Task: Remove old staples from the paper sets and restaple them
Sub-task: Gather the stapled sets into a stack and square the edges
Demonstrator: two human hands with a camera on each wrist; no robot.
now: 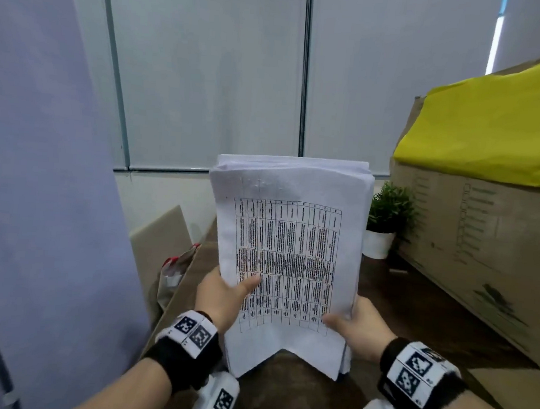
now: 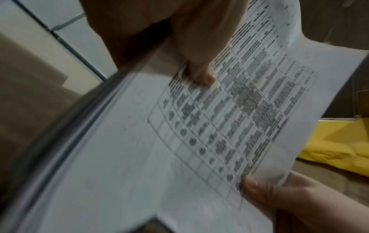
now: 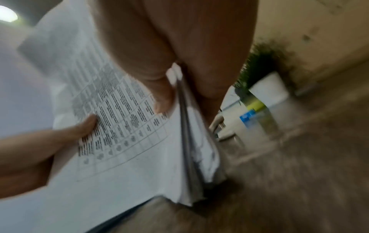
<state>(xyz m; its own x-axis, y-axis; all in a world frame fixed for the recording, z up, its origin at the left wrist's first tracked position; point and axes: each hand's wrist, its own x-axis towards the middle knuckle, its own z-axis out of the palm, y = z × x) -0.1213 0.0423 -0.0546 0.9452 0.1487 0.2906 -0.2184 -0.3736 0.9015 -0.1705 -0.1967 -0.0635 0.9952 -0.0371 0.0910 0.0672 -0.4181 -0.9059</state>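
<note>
**Paper stack held upright in both hands**

Left hand (image 1: 224,297) grips the paper stack (image 1: 287,253) at its left edge, thumb curled onto the printed table. Right hand (image 1: 359,327) pinches the right edge likewise. The stack's lower edge is near the desk (image 1: 297,394); contact unclear. Beyond, toward the desk's far right: potted plant (image 1: 386,219), cardboard box (image 1: 470,247).

Right of the grip, passage is blocked by a cardboard box (image 1: 470,250) and a potted plant (image 1: 386,219); left, by a purple panel (image 1: 51,157); bare counter (image 1: 297,394) is left below.
</note>
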